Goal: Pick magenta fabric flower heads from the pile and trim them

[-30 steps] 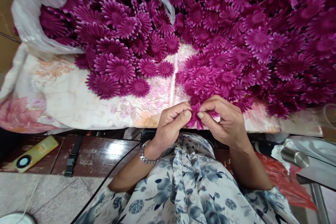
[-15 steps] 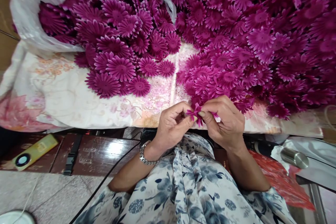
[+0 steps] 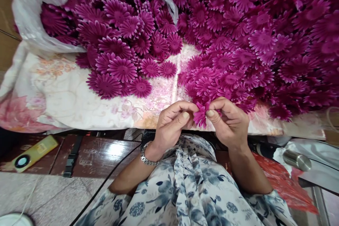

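A magenta artificial flower [image 3: 201,116] is held upright just over the near edge of the cloth-covered table. My right hand [image 3: 231,123] pinches its right side between thumb and forefinger. On the other side, my left hand [image 3: 171,122] has its thumb away from its curled forefinger, whose tip reaches the flower's petals; nothing shows between them. Behind my hands spreads a large heap of magenta flower heads [image 3: 225,60]. A second pile of the same flower heads [image 3: 122,70] spills from a clear plastic bag [image 3: 34,39] at the left.
A pale floral cloth [image 3: 66,95] covers the table. Below it at left is a dark wooden bench [image 3: 106,153] with a yellow device [image 3: 35,152] and a black buckled strap [image 3: 70,162]. To the right are a metal cylinder [image 3: 296,159] and red plastic [image 3: 280,180].
My left thumb has come off the flower and moved left, apart from the forefinger. The flower has turned, showing more petals, and shifted slightly right in my right hand's pinch.
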{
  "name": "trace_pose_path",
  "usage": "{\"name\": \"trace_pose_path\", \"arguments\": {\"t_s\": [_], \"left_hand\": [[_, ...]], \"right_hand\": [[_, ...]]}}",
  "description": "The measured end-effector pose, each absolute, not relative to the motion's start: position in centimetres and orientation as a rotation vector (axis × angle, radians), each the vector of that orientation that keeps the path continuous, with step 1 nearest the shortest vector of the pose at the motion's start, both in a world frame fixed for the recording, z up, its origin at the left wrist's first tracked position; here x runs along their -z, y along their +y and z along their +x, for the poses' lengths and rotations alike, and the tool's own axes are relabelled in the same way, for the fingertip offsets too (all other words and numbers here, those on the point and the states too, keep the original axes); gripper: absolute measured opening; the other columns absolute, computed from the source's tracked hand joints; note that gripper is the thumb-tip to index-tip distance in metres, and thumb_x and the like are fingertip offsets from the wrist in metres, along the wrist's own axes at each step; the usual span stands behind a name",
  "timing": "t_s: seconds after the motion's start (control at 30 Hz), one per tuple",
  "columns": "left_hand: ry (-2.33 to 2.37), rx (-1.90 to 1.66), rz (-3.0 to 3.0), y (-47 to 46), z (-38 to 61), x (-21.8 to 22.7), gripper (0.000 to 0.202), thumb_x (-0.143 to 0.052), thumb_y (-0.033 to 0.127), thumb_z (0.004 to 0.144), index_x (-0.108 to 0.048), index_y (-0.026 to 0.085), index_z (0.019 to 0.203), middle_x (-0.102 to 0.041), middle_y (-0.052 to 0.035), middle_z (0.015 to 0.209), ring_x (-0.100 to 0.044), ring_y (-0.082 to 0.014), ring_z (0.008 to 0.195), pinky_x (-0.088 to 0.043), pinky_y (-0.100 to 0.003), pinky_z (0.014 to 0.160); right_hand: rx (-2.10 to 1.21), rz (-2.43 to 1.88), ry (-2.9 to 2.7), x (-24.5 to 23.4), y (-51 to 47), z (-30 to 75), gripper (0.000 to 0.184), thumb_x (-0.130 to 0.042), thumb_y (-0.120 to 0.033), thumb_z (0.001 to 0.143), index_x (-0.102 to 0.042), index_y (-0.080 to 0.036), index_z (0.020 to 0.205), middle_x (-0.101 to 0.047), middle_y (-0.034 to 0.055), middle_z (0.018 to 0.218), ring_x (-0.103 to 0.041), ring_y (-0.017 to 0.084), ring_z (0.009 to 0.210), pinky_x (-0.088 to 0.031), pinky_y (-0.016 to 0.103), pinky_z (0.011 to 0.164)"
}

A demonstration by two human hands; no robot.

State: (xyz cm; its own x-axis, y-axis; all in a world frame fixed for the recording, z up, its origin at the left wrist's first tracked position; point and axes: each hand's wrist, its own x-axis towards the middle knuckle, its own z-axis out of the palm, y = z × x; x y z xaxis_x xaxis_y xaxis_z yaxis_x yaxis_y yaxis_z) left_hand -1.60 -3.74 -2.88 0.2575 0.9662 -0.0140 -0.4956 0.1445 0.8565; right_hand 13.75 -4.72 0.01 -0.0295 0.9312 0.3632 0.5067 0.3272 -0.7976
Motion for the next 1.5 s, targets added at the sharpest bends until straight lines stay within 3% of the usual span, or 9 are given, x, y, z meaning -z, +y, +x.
{"name": "trace_pose_path", "arguments": {"t_s": [0.13, 0.37, 0.7, 0.87, 1.27, 1.5], "left_hand": [[0.750, -1.300, 1.096, -3.9, -1.3, 3.2, 0.009, -0.065, 0.025, 0.077, -0.067, 0.021, 0.085, -0.058, -0.0019, 0.076, -0.052, -0.0112, 0.064, -0.042, -0.023, 0.057], [0.814, -1.418, 1.222, -4.0, -1.2, 3.0, 0.002, -0.064, 0.020, 0.078, -0.063, 0.019, 0.076, -0.055, -0.0013, 0.071, -0.051, -0.0114, 0.065, -0.039, -0.023, 0.057], [0.801, -1.497, 0.971, -2.9, -2.5, 3.3, 0.006, -0.066, 0.025, 0.077, -0.064, 0.021, 0.080, -0.056, -0.0002, 0.077, -0.051, -0.0081, 0.055, -0.041, -0.021, 0.049], [0.813, -1.394, 0.938, -3.0, -2.1, 3.2, 0.006, -0.068, 0.023, 0.076, -0.064, 0.021, 0.081, -0.059, -0.0007, 0.082, -0.052, -0.0077, 0.060, -0.040, -0.019, 0.049], [0.867, -1.284, 0.867, -2.8, -1.2, 3.0, 0.016, -0.073, 0.029, 0.070, -0.065, 0.017, 0.077, -0.060, -0.0006, 0.072, -0.050, -0.0080, 0.057, -0.041, -0.018, 0.049], [0.830, -1.389, 0.978, -1.5, -0.3, 2.3, 0.013, -0.071, 0.029, 0.072, -0.065, 0.019, 0.078, -0.059, 0.0012, 0.069, -0.049, -0.0067, 0.054, -0.040, -0.018, 0.048]], "right_hand": [[-0.657, -1.294, -1.640, -0.1, -4.8, 13.5, 0.007, -0.056, -0.018, 0.083, -0.057, -0.018, 0.076, -0.055, -0.0018, 0.068, -0.052, 0.009, 0.062, -0.041, 0.022, 0.057], [-0.598, -1.283, -1.694, -0.3, -4.8, 12.8, 0.007, -0.059, -0.016, 0.081, -0.058, -0.018, 0.075, -0.055, -0.0027, 0.065, -0.052, 0.009, 0.060, -0.041, 0.022, 0.056], [-0.504, -1.408, -1.451, 0.0, -4.8, 14.8, 0.006, -0.062, -0.023, 0.080, -0.060, -0.019, 0.076, -0.055, -0.0022, 0.067, -0.048, 0.008, 0.053, -0.035, 0.021, 0.046], [-0.587, -1.389, -1.442, 0.0, -4.8, 14.8, 0.008, -0.060, -0.025, 0.081, -0.061, -0.018, 0.077, -0.054, -0.0027, 0.064, -0.046, 0.007, 0.052, -0.036, 0.021, 0.047], [-0.615, -1.336, -1.396, 0.1, -4.9, 14.9, 0.003, -0.062, -0.018, 0.079, -0.065, -0.020, 0.080, -0.057, -0.0032, 0.068, -0.050, 0.006, 0.054, -0.038, 0.020, 0.049], [-0.666, -1.291, -1.311, -0.3, -5.1, 15.3, 0.006, -0.063, -0.014, 0.078, -0.065, -0.020, 0.078, -0.056, -0.0047, 0.064, -0.049, 0.004, 0.050, -0.040, 0.016, 0.046]]}}
